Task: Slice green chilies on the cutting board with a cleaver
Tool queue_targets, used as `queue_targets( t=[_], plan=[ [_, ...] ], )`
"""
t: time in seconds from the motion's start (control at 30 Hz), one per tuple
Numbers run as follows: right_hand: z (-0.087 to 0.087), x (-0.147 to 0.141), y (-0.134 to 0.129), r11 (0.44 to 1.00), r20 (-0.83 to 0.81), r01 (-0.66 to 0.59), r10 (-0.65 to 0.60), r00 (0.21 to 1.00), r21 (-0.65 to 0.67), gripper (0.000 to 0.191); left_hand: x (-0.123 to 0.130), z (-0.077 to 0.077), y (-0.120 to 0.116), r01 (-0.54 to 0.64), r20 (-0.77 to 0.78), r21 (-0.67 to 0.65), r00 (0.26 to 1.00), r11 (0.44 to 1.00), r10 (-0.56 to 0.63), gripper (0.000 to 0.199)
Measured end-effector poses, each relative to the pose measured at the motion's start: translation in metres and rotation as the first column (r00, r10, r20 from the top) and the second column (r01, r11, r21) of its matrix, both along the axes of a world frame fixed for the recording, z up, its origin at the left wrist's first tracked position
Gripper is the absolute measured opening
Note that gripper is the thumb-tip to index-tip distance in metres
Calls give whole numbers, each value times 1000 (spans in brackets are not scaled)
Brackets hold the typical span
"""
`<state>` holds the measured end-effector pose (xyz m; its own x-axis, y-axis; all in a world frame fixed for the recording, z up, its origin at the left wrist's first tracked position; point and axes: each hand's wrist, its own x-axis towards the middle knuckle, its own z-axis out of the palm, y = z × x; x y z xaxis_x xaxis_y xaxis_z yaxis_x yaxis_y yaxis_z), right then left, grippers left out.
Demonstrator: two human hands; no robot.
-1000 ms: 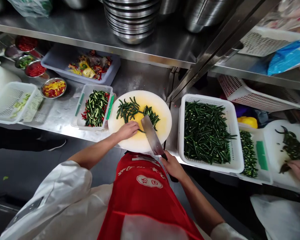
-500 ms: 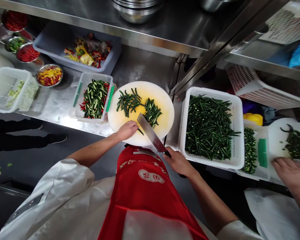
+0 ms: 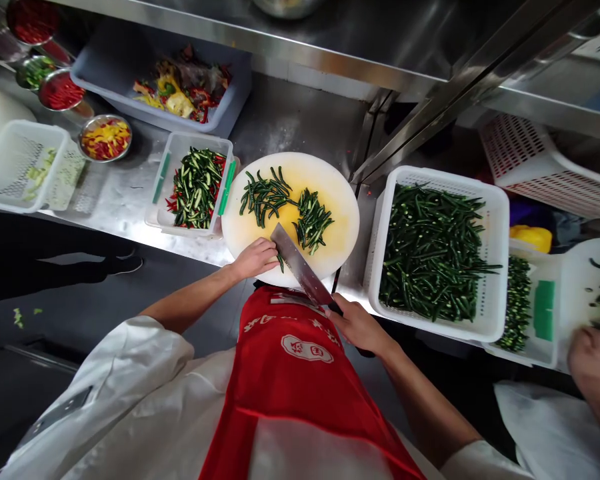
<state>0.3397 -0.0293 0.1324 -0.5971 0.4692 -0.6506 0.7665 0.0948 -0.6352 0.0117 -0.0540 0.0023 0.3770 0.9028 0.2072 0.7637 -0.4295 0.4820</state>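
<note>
1. Steel counter [image 3: 290, 113]: we work along a smooth metal surface with dull reflections and pale smears behind the board.
2. White basket [image 3: 503, 300]: rectangular, perforated plastic. We judge most of the supply is still to be cut, since a deep heap of slender, glossy dark-green chillies [image 3: 430, 247] fills it.
3. Cutting board [image 3: 345, 220]: round, thick, off-white, stained yellow at the centre. It stands between the basket and the clear tub and carries both chilli piles.
4. Clear tub [image 3: 200, 138]: rectangular plastic with green clips. We read its load as finished stock: split green chillies [image 3: 197, 183] showing pale flesh, with red pieces among them.
5. Cleaver [image 3: 300, 263]: long, flat steel blade, dark handle. Our right hand [image 3: 355, 323] is clamped on the handle; the blade slants across the board's near side.
6. Left pile [image 3: 265, 195]: curved, tapered chillies, which we judge to be whole and awaiting the blade.
7. Right pile [image 3: 313, 220]: pale inner faces show among the dark skins. We judge this batch cut, roughly level in quantity with the left pile.
8. Single green chilli [image 3: 281, 261]: thin and smooth-skinned, on the board's near side beside the blade. Our left hand [image 3: 255, 259] has its fingers together, pinching it. Whether the cut has begun, we cannot tell.
</note>
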Motion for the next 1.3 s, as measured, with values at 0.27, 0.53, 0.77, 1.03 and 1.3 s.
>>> queue_targets(
  t=[0.27,0.53,0.77,1.03,1.3],
  plan=[
    [5,-3,-4,1000,12,-9,9,1000,-11,25,-1,3,2,11,-2,6,1000,1000,-11,25],
    [-13,-20,-18,999,93,4,-7,996,33,20,-4,1,2,12,40,-93,999,996,-8,29],
    [-50,-25,-25,989,20,120,-122,992,85,24,-4,7,1,56,-4,-91,998,994,-56,27],
    [-15,5,-24,977,-72,201,-196,978,71,29,-11,19,83,-354,-48,68,933,933,357,24],
    [-21,6,-35,996,-114,93,-93,989,-6,29,-49,49,112,-241,-108,-4,965,970,239,19]
  ],
)
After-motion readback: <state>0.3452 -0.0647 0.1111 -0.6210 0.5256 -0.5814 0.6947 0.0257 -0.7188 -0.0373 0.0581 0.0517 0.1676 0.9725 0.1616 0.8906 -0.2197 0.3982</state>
